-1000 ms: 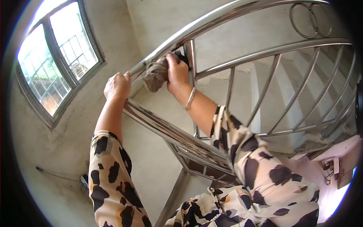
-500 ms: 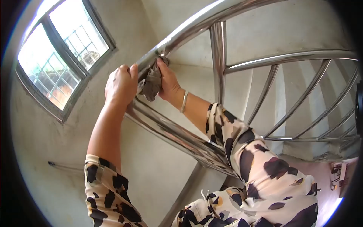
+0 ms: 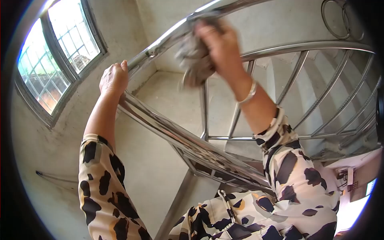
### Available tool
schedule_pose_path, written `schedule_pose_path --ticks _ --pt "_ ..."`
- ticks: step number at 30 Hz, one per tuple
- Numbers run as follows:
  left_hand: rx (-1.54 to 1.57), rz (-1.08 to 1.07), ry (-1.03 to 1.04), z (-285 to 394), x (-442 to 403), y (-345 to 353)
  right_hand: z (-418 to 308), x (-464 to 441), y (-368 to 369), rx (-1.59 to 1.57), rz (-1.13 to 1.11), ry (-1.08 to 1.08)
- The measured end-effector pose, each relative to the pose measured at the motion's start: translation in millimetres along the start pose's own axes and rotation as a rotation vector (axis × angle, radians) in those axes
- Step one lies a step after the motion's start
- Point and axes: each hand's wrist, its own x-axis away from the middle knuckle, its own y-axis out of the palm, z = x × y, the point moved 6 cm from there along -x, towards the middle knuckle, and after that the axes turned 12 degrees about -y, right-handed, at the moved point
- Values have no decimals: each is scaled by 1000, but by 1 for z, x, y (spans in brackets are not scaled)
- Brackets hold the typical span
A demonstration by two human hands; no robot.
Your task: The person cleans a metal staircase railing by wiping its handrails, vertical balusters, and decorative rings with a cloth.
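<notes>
A shiny metal handrail [image 3: 160, 43] curves from the left of centre up to the top. My left hand [image 3: 113, 78] is closed around its lower left end, thumb up along the tube. Higher up, my right hand [image 3: 224, 50] presses a grey-brown cloth [image 3: 195, 58] against the rail. The hand and the cloth are smeared by motion, and part of the cloth hangs below the rail. A bangle [image 3: 249, 92] sits on the right wrist.
Curved metal balusters [image 3: 294, 78] stand before pale stairs [image 3: 320, 92] on the right. Lower metal rails [image 3: 172, 132] slope down toward my body. A barred window [image 3: 60, 56] is in the wall at upper left. A thin dark rod [image 3: 56, 177] sticks out from the wall.
My right hand has slid the cloth up and right along the handrail, away from my left hand. My left hand keeps its grip on the rail's end. The view has shifted slightly.
</notes>
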Motion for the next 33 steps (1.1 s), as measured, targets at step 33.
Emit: schedule_pose_path --ticks 33 --pt "-8 50 18 -7 -7 7 -73 -21 -100 1751 -1215 -33"
